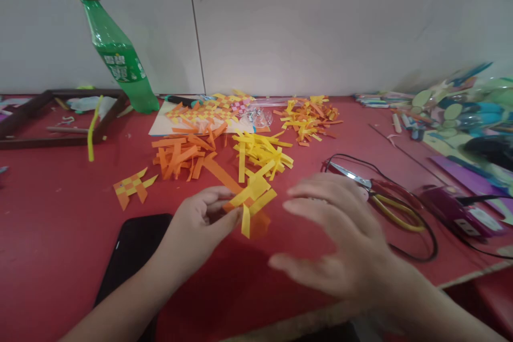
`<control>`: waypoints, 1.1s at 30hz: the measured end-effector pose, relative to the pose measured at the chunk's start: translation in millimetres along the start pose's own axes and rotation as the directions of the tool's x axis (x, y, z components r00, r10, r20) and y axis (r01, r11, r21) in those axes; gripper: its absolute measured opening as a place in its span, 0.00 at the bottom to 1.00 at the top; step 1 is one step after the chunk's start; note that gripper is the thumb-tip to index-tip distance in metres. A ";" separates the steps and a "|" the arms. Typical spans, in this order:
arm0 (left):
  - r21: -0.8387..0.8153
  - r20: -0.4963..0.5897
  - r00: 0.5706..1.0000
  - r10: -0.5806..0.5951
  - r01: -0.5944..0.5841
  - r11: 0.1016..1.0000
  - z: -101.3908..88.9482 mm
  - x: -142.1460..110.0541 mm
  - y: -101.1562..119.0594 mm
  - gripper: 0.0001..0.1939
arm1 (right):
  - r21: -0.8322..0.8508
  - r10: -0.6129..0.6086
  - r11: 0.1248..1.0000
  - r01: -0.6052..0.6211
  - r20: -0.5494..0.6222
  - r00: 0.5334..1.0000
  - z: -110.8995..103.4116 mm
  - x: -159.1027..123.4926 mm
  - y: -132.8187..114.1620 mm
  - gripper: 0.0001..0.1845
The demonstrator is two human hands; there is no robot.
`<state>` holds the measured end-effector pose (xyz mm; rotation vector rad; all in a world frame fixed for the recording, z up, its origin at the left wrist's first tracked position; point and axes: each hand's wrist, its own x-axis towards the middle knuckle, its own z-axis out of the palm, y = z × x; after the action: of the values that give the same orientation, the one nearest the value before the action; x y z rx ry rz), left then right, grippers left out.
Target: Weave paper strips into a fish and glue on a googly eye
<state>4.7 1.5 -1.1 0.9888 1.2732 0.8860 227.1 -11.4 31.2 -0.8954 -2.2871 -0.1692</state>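
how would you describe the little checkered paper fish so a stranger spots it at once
Find the green bottle by the wall. Nearer the viewer, between it and the black phone, lies the paper fish. It is woven in orange and yellow squares, unlike the loose orange strips to its right.

Yellow/orange woven strips, unfinished, tilted

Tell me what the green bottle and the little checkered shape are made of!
Green bottle: smooth, shiny plastic, probably; it glints and looks see-through. Checkered shape: matte paper, perhaps; its flat orange and yellow strips have crisp edges and no shine.
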 end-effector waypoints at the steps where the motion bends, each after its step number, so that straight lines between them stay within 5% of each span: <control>1: 0.035 0.028 0.999 0.015 -0.016 0.999 -0.7 -0.7 0.6 0.14 | 0.032 -0.028 0.999 0.027 0.005 1.000 7.8 6.7 -5.7 0.30; 3: 0.097 0.095 0.994 0.051 -0.060 0.993 -1.5 -2.2 2.3 0.11 | 0.085 -0.030 0.996 0.032 -0.020 0.999 22.7 15.0 -9.3 0.32; 7: 0.142 0.087 0.993 0.085 -0.097 0.985 0.2 -2.3 3.1 0.10 | 0.194 0.086 0.979 -0.065 -0.099 0.991 40.6 16.3 -4.0 0.07; 15: 0.168 0.053 0.998 0.039 -0.048 0.985 1.9 -0.1 0.4 0.15 | 0.395 0.353 0.864 -0.312 -0.033 0.935 43.9 2.6 3.6 0.04; 23: -0.001 0.062 0.998 -0.005 0.005 1.000 2.0 1.4 1.1 0.13 | 0.207 0.165 0.970 -0.131 -0.155 0.974 48.7 1.8 -2.1 0.03; 33: -0.229 0.116 0.992 -0.056 0.082 0.970 2.9 0.9 1.2 0.11 | 0.141 -0.023 0.989 0.043 -0.137 0.990 53.8 0.8 -9.8 0.05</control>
<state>7.7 2.4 -0.2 0.7908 1.0778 0.8931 191.3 0.0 -8.6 -0.7495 -2.1589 -0.0758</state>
